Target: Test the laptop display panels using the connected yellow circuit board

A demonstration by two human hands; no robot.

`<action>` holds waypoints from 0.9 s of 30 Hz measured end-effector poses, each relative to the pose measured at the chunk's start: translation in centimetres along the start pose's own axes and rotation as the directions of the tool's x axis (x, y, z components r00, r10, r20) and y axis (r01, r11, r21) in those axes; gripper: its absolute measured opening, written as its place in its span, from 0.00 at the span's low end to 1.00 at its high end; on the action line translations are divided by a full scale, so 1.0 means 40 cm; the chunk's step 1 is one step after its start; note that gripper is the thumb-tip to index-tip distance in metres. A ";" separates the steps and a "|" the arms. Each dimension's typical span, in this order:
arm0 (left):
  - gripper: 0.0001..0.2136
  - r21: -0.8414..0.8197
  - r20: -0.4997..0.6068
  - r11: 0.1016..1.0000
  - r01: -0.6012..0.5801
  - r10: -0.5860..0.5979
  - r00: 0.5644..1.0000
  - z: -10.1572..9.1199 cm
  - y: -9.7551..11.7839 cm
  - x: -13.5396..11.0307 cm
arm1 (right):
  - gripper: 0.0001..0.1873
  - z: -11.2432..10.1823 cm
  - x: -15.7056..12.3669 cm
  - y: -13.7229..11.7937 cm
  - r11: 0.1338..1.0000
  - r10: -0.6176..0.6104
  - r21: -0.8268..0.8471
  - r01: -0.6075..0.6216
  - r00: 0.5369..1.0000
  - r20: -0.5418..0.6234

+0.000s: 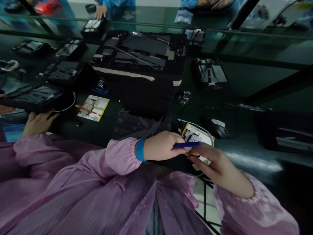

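Observation:
My left hand [162,146], with a blue band at the wrist, is closed around a slim blue stick-like tool [187,144] that points to the right. Close against it, my right hand [216,161] pinches an orange-brown flex cable [197,155] between thumb and fingers. Beneath both hands lies a flat white-and-grey panel with yellow edges [195,133], partly covered by them. A thin pale cable [204,127] curves around it. Just left of my hands is a dark, flat panel [122,122] with smudges on it.
A large black device on a black cloth [139,52] lies ahead, with smaller opened devices [211,72] around it. A similar yellow-edged panel [94,107] and a co-worker's hand [40,122] are left; a computer mouse [216,127] is right. Beyond a glass edge, people in blue sleeves work.

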State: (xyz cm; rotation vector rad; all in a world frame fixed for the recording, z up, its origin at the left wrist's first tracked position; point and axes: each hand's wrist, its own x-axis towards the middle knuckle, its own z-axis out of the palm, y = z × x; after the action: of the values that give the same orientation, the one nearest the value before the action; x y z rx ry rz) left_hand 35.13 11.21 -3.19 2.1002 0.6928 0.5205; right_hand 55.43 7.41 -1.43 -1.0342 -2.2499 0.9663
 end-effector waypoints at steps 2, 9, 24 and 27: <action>0.02 0.003 -0.016 1.000 0.002 -0.002 1.000 0.002 -0.004 -0.002 | 0.08 0.013 0.002 0.002 1.000 -0.001 -0.017 0.000 0.999 -0.034; 0.05 0.023 0.001 0.996 0.089 -0.089 0.996 0.018 0.004 0.002 | 0.10 0.035 0.005 0.007 0.997 -0.011 -0.083 0.004 0.997 -0.083; 0.06 -0.127 0.030 0.967 0.219 -0.217 0.976 0.039 0.005 0.015 | 0.10 0.054 0.008 -0.009 0.957 -0.101 -0.279 0.082 0.993 -0.056; 0.04 -0.156 0.004 0.962 0.225 -0.227 0.974 0.049 -0.001 0.014 | 0.10 0.057 0.010 -0.010 0.943 -0.115 -0.319 0.090 0.992 -0.060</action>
State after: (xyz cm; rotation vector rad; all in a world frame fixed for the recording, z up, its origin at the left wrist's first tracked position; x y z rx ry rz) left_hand 36.67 10.42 -4.26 1.8456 0.8602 0.4471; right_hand 53.50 6.63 -2.54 -1.0514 -2.4166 0.5211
